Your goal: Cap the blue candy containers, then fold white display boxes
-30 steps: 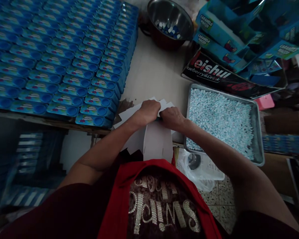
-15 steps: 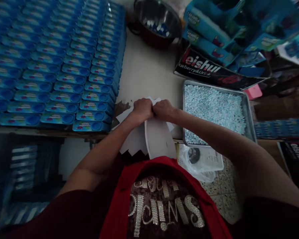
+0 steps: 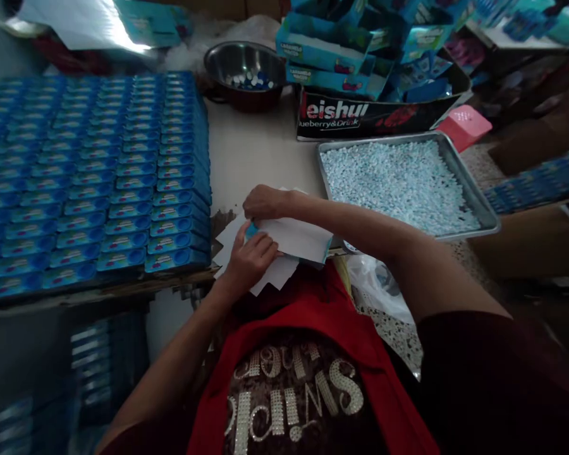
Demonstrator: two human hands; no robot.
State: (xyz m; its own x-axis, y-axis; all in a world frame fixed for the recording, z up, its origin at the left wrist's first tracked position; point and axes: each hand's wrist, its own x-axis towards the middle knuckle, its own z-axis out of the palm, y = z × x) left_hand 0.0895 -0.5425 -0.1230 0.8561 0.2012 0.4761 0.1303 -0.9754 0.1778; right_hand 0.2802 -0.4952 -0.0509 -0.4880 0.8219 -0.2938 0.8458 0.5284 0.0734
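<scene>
At the table's front edge lies a white cardboard sheet (image 3: pixel 298 239) whose blue printed side shows at its bent left end and right edge. My left hand (image 3: pixel 252 258) grips its near left side, thumb up by the blue part and fingers over the top. My right hand (image 3: pixel 268 202) is closed at the far left corner of that sheet, its arm crossing above the board; the fingertips are hidden. Beneath are more white cardboard sheets (image 3: pixel 226 239) with notched edges, partly overhanging the table edge.
Rows of blue boxes (image 3: pixel 171 210) fill the table's left. A metal bowl (image 3: pixel 246 69) with blue and white pieces stands at the back. To the right are a tray of pale blue pellets (image 3: pixel 398 183), a black carton (image 3: pixel 346 114) of blue boxes and a pink scoop (image 3: pixel 464 126).
My hands were side by side at the sheet's far edge; the left has come nearer and left, the right has shifted left. The sheet has turned and now lies flatter. The view has shifted.
</scene>
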